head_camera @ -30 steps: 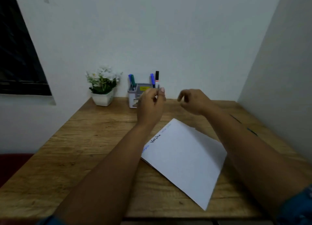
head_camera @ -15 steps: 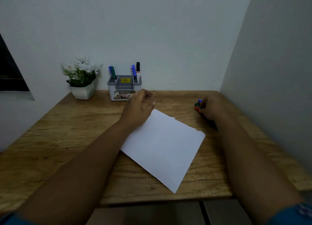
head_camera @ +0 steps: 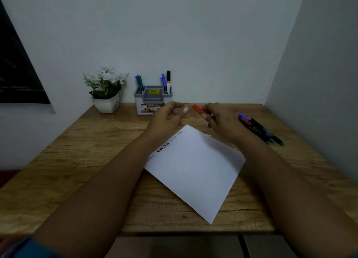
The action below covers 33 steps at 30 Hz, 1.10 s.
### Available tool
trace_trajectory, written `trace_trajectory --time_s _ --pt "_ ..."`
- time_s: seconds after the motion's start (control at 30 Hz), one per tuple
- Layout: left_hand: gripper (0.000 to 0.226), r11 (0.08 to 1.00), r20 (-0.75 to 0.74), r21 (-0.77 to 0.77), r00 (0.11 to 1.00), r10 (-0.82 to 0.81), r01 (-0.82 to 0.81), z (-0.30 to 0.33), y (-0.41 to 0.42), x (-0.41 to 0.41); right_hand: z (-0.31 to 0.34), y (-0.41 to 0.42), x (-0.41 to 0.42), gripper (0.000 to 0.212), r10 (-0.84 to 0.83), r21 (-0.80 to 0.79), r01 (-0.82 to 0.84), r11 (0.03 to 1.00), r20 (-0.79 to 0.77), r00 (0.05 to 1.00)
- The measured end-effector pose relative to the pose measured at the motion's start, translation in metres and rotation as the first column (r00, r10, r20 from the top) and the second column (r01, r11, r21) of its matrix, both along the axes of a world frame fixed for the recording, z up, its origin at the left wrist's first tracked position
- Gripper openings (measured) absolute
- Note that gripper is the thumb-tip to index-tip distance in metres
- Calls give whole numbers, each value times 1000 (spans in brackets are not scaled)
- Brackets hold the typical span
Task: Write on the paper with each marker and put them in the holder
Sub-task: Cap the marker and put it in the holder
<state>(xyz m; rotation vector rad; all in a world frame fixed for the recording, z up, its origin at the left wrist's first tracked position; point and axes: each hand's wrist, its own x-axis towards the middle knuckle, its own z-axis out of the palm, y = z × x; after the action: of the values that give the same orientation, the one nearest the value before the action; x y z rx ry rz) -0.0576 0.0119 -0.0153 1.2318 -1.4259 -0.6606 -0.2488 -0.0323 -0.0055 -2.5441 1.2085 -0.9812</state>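
A white paper lies tilted on the wooden desk, with handwriting near its upper left edge. My right hand hovers above the paper's far corner and grips a red marker, red cap pointing left. Close beside it, my left hand is held with loosely curled fingers and holds nothing, its fingertips a short way from the red cap. The grey holder stands at the back of the desk with several markers upright in it. More markers lie in a bunch at the right.
A white pot of white flowers stands left of the holder. Walls close in at the back and on the right. A dark window is at the left. The desk's front edge runs below the paper.
My right hand has come back from the bunch of markers at the right, now holding a red marker. My left hand has lifted off the paper towards it.
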Motion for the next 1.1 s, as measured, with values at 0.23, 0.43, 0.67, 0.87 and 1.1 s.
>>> trace_trajectory --time_s 0.23,0.43,0.67,0.87,1.1 --pt "19 993 -128 -23 985 -115 113 8 6 1 -14 8 40 22 168 -118 -162 980 45 985" --pt "25 991 -87 3 987 137 -137 10 -8 24 -20 -6 26 42 110 57 -111 992 16 994" --pt "21 955 -54 247 982 183 -165 -5 -17 29 -24 -24 12 25 -100 486 -518 704 789 606" --pt "21 977 615 213 780 -116 -23 -21 -20 32 -27 -19 23 9 -197 561 -636 530 811 551" --pt "29 973 617 230 775 -135 -14 -18 -21 31 -25 -34 42 24 -174 648 -325 689 583 793"
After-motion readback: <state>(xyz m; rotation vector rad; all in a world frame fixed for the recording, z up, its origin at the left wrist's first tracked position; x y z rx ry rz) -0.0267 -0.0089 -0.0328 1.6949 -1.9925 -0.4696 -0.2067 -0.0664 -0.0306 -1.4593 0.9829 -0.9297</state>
